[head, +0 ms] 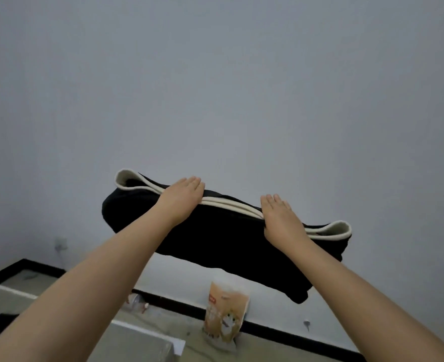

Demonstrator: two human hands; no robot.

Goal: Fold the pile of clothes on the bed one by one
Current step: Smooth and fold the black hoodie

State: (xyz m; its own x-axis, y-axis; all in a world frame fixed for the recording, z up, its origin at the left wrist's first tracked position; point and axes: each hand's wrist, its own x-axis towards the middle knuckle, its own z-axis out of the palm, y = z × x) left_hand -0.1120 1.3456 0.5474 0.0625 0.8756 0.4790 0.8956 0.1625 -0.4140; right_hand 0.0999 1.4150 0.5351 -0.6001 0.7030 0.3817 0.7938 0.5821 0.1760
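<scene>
Both hands pinch the top edge: my left hand [183, 195] and right hand [281, 218] grip the black garment [215, 236], cream trim up. It hangs midair against the wall [215, 87], above a printed pouch [226, 312] on the floor.

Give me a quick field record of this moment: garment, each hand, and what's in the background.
garment: black garment with cream trim, held up in the air in front of the wall, hanging below the hands
left hand: left hand grips the top edge near the garment's left end, fingers over the far side
right hand: right hand grips the top edge near the right end, the same way
trim: cream loops stick out past both hands
background: plain wall; printed pouch on the floor against it
bed: not clearly in view
</scene>
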